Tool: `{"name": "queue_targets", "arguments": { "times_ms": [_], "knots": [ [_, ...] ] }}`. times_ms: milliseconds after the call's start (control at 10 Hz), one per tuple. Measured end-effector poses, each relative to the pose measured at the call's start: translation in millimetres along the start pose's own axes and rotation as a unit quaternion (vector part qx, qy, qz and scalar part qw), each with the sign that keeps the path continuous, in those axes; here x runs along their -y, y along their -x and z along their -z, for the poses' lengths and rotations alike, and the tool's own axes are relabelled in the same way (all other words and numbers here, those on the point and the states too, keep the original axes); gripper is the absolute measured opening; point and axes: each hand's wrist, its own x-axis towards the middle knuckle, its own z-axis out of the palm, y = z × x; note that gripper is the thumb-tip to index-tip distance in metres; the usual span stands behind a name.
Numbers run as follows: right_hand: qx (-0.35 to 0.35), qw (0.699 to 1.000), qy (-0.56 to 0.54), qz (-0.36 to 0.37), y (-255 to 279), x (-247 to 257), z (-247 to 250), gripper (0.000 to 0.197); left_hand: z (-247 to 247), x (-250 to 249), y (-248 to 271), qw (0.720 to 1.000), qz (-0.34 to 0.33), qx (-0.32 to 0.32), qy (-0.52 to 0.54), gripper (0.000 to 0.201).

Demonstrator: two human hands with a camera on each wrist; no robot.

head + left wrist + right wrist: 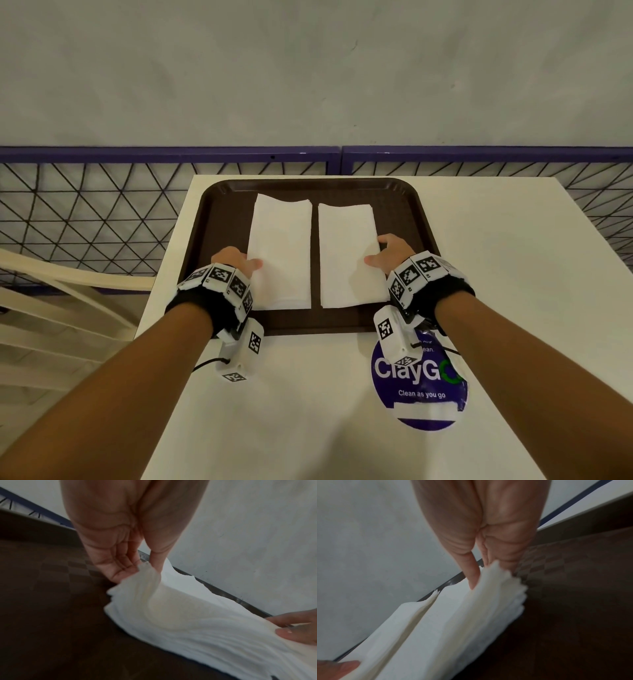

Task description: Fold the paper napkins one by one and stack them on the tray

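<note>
Two stacks of white paper napkins lie side by side on a dark brown tray (404, 212). My left hand (236, 262) holds the left stack (281, 246) at its outer left edge, thumb on top and fingers underneath. In the left wrist view, that hand (137, 566) pinches and lifts the edge of the left stack (180, 615). My right hand (390, 253) grips the right stack (346, 253) at its outer right edge in the same way. The right wrist view shows my right hand (481, 572) pinching the fanned edge of the right stack (471, 615).
The tray sits at the far end of a white table (496, 274). A round blue "ClayGo" sticker (421, 383) is on the table near my right wrist. Beyond the table's far edge runs a purple-topped wire fence (102, 205). A cream chair (51, 308) stands to the left.
</note>
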Motion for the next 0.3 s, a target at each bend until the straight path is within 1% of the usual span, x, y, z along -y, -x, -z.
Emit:
{"name": "queue_targets", "arguments": {
  "times_ms": [100,200,300],
  "knots": [
    [-0.001,1.000,0.010,-0.008,1.3,-0.2,-0.4,0.053,-0.6,3.6,-2.0,1.000,-0.007,0.002,-0.003,0.049],
    [-0.017,1.000,0.021,-0.016,3.6,0.0,0.4,0.060,0.6,7.9,2.2,1.000,-0.020,-0.011,-0.016,0.045],
    [-0.044,0.999,0.020,-0.020,14.9,2.4,8.2,0.063,5.3,12.6,14.2,0.999,-0.026,-0.041,0.011,0.048]
  ]
}}
